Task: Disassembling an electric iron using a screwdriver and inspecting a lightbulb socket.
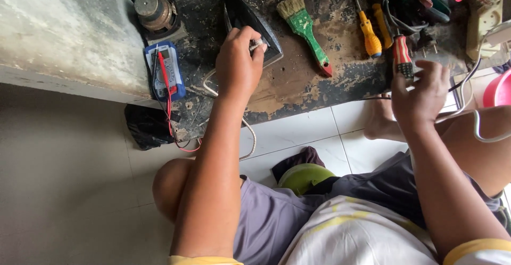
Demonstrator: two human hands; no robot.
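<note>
Iron (250,22) under left hand (237,65), screwdriver (402,57) at right hand (420,92).

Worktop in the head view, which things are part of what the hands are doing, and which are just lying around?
In use:
left hand gripping the dark iron
right hand at the red-handled screwdriver

Lying about:
green paintbrush
yellow screwdriver
blue multimeter
pink tub
</note>
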